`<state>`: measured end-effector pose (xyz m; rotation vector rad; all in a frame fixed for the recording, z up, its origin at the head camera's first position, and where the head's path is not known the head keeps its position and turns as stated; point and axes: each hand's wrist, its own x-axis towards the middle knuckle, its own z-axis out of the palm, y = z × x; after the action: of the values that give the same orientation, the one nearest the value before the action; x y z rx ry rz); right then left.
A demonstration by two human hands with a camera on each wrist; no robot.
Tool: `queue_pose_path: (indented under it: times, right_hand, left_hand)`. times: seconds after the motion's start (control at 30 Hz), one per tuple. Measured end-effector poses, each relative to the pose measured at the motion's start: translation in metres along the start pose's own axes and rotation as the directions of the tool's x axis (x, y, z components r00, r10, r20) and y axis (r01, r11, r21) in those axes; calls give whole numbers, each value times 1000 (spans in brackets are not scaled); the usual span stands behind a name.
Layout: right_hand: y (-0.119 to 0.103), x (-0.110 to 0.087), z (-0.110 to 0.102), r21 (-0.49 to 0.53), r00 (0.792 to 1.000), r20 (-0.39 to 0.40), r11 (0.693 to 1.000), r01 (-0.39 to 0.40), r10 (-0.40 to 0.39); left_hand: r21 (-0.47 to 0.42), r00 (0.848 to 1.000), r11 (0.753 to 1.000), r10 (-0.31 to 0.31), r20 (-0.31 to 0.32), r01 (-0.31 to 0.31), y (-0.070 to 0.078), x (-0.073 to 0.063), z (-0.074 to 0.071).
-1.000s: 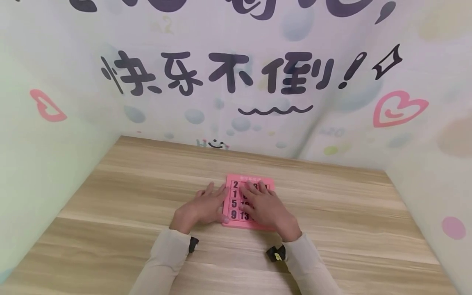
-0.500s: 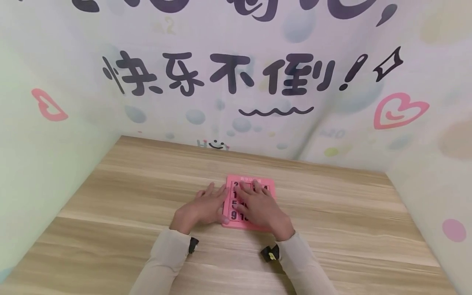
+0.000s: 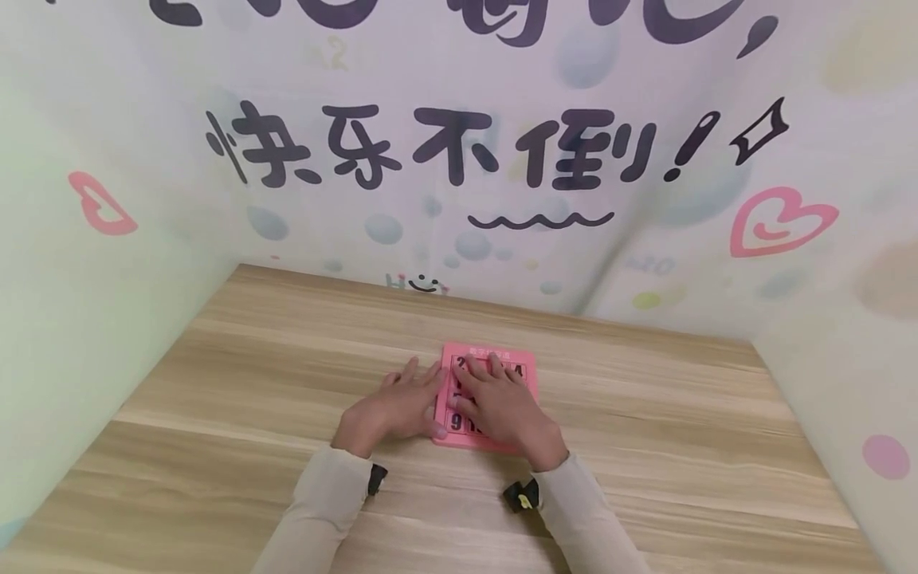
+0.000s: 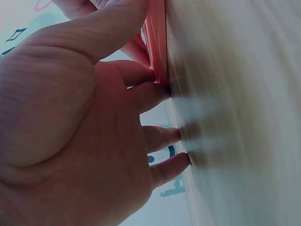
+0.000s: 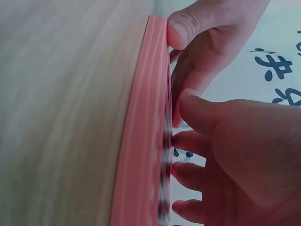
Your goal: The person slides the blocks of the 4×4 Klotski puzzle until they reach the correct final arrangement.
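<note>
A pink number sliding puzzle (image 3: 495,351) lies flat on the wooden table. My left hand (image 3: 402,405) is at its left side: the thumb touches the near left corner and the forefinger meets the left edge. In the left wrist view, its other fingertips (image 4: 171,165) rest on the table beside the puzzle's edge (image 4: 159,42). My right hand (image 3: 502,402) lies across the number tiles, fingers spread and touching the left and upper part. It hides most of the middle and lower right tiles; 9 and 4 still show. Seen from the right wrist, the puzzle's side (image 5: 141,132) is ridged.
The wooden table (image 3: 287,335) extends around the puzzle on all sides. A white printed cloth (image 3: 430,231) with dark lettering hangs behind the table, and light walls (image 3: 107,319) stand at both sides. Small black devices (image 3: 521,496) sit at both wrists.
My right hand has slid a little to the left over the tiles, covering more of the left column and uncovering the 4 at the upper right. The left hand has stayed in place.
</note>
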<state>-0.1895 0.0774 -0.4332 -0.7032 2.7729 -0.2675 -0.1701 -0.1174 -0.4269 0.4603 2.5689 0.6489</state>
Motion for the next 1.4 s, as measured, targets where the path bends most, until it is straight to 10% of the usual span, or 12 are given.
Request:
queue_pose_path:
  times: [1.4]
  right_hand:
    - [9,-3,-7,-50,1000,3,998,-28,28]
  left_hand:
    - [5,1000,1000,-7,-3,7,3,3,-1]
